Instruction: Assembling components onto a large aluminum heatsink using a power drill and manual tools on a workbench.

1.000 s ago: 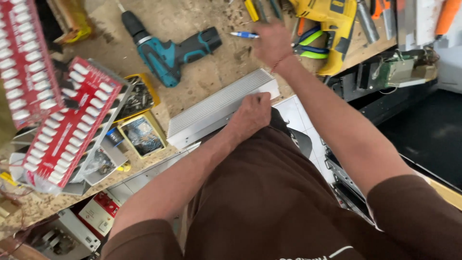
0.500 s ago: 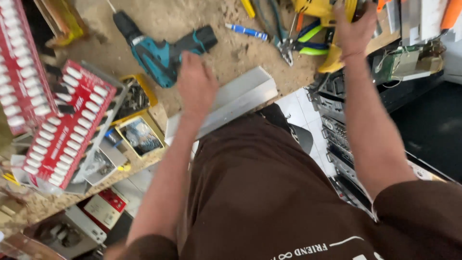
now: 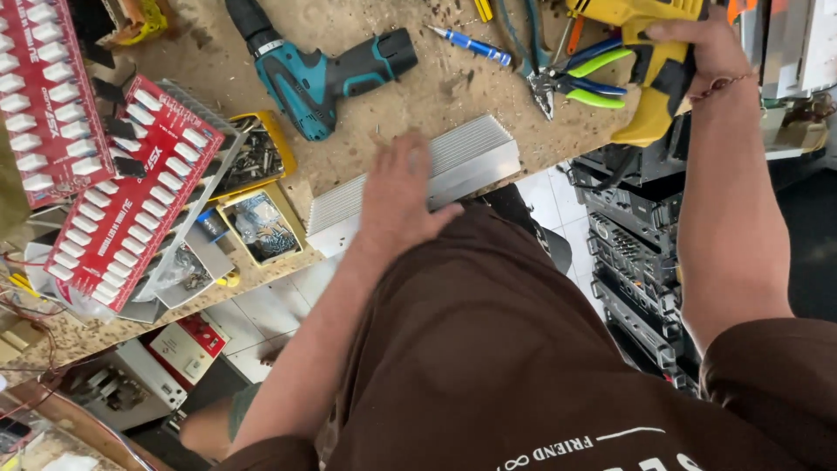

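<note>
My left hand (image 3: 399, 196) lies flat, fingers spread, on a long ribbed aluminium heat sink (image 3: 462, 157) at the near edge of the workbench (image 3: 436, 83). My right hand (image 3: 697, 48) grips the handle of a yellow power drill (image 3: 649, 83) at the bench's right end. A teal and black cordless drill (image 3: 323, 74) lies on the bench beyond my left hand. Pliers with green and blue handles (image 3: 571, 78) and a small blue screwdriver (image 3: 475, 45) lie between the two hands.
Red circuit boards with white blocks (image 3: 122, 201) cover the left of the bench. Small yellow trays of screws (image 3: 257, 157) and parts (image 3: 261, 227) sit beside them. Stacked black electronic units (image 3: 636, 262) stand below the bench's right end, on a white tiled floor (image 3: 288, 288).
My left hand came back from near the teal drill onto the heat sink. My right hand stayed at the right end and now closes around the yellow drill's handle.
</note>
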